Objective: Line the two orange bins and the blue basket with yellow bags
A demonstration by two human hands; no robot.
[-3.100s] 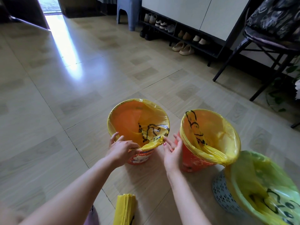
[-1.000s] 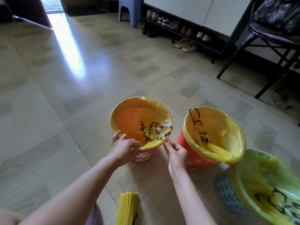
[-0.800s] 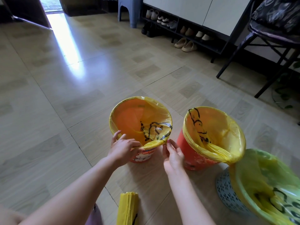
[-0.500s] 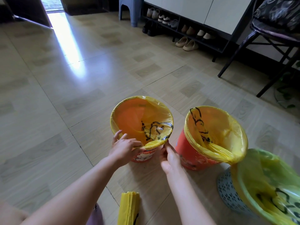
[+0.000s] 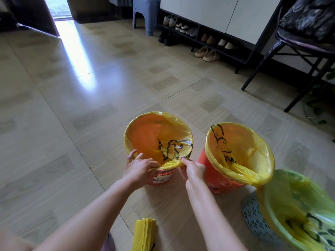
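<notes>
Yellow bag (image 5: 173, 164) rim pinched between both hands.

A home entryway: a low shoe rack (image 5: 204, 40) holding pairs of shoes (image 5: 207, 54) stood under white cabinets (image 5: 217, 13), beside a plastic stool (image 5: 145, 13), a chair (image 5: 299, 46) and a tiled floor (image 5: 90, 87) lit from an open doorway (image 5: 58, 8).

Three containers sit in a row: left bin (image 5: 159, 178), right bin (image 5: 213, 178), basket (image 5: 253, 216) (nearest, rightmost).
</notes>
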